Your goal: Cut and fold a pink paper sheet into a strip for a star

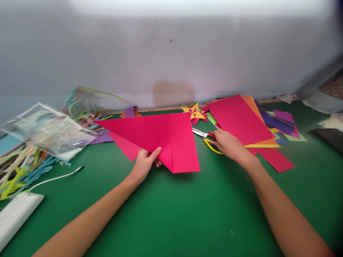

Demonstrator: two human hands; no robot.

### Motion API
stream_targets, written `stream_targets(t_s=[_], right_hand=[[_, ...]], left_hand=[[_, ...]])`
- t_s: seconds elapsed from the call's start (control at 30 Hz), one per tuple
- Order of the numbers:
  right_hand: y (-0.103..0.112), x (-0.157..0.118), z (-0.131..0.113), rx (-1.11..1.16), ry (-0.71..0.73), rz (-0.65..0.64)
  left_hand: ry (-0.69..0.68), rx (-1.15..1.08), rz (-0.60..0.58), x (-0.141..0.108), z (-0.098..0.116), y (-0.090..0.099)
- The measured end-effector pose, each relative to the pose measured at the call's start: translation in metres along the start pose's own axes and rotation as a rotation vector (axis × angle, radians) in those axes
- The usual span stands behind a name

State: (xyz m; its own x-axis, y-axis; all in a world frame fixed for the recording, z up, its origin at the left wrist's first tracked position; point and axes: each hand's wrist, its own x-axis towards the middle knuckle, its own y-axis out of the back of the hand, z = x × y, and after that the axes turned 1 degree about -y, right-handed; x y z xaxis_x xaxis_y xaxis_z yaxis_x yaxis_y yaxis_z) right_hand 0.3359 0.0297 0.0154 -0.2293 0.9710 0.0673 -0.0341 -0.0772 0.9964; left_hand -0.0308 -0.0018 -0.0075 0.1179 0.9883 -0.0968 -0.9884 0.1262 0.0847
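Observation:
My left hand (147,162) grips the lower edge of a folded sheet of red paper (160,132), thumb on top and fingers underneath. One flap of the sheet juts out at the lower left, and a crease runs near its lower right part. Just right of the paper, my right hand (224,142) has its fingers on the handles of a pair of scissors (205,135) with red and yellow grips. The blades point left, and their tips are close to the paper's right edge. Whether the tips touch the paper I cannot tell.
A red and yellow paper star (195,112) lies at the back. Stacked coloured sheets (243,121) sit to the right, near a dark flat object (328,139). At left are a clear plastic bag (50,130), paper strips (24,167) and a white box with a cable (20,214).

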Motion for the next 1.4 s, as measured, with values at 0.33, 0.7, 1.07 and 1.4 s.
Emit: stream_targets(t_s=[0.33,0.7,1.07,1.4], right_hand=[[0.004,0.009,0.010,0.525,-0.028,0.377],[0.029,0.008,-0.038,1.803,-0.282,0.196],[0.015,0.003,-0.090,1.844,-0.335,0.042],[0.008,0.003,-0.096,1.822,-0.352,0.158]], left_hand=[[-0.010,-0.281,0.124,0.005,0.001,-0.001],[-0.070,-0.180,0.066,0.000,-0.002,-0.001],[-0.107,0.020,0.004,-0.004,0.005,0.000],[-0.137,0.167,0.071,-0.005,0.001,-0.003]])
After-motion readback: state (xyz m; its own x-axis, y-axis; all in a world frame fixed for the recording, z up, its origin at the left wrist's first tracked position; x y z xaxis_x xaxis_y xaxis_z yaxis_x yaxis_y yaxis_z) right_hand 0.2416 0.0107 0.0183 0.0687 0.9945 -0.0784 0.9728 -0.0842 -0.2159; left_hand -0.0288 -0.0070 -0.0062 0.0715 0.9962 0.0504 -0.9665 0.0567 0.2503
